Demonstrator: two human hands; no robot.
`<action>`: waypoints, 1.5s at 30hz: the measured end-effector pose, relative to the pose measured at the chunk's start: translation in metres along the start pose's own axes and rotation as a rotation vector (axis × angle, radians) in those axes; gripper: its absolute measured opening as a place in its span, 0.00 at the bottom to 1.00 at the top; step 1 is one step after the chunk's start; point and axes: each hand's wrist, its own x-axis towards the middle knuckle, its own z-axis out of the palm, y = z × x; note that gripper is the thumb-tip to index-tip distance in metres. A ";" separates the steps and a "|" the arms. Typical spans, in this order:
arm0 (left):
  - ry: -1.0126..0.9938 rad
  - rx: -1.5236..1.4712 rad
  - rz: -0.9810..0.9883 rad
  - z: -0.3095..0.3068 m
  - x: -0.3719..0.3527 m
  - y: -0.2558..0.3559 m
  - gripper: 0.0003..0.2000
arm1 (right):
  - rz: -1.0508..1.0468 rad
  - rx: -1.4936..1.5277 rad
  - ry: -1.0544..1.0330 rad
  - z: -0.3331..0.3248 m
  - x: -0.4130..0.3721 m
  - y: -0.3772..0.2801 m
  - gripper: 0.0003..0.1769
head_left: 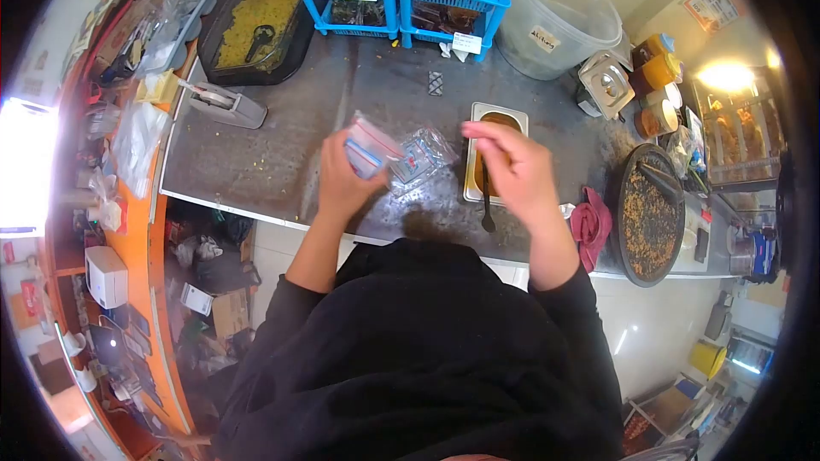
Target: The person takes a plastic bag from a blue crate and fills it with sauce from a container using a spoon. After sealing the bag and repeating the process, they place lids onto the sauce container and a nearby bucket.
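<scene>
Head view: the left hand (342,179) was closed round a small zip bag (369,147), raised off the steel counter (273,149), apparently for filling. The right hand (514,172) was pinched on a dark spoon (486,203) over the sauce tray (522,116). The bag's contents could not be made out, and the upper handle was hidden by fingers.

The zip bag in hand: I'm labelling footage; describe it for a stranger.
On the grey counter, below the blue baskets, find the left hand. It grips a small clear zip bag; unlike the crumpled bag beside it, it has a red-and-blue strip.
</scene>
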 end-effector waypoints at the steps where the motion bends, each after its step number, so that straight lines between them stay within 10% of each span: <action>1: 0.013 -0.039 0.070 -0.004 0.002 0.016 0.42 | -0.049 -0.042 -0.049 0.012 0.004 -0.005 0.12; 15: 0.062 0.034 0.315 -0.036 0.009 0.061 0.44 | -0.191 -0.304 -0.071 0.045 0.010 -0.040 0.07; 39: -0.093 -0.045 0.176 -0.054 0.007 0.020 0.53 | 0.375 0.230 -0.272 0.090 0.025 -0.039 0.15; 45: -0.195 -0.067 0.226 -0.072 0.019 -0.004 0.51 | 0.352 -0.081 -0.218 0.111 0.034 -0.044 0.14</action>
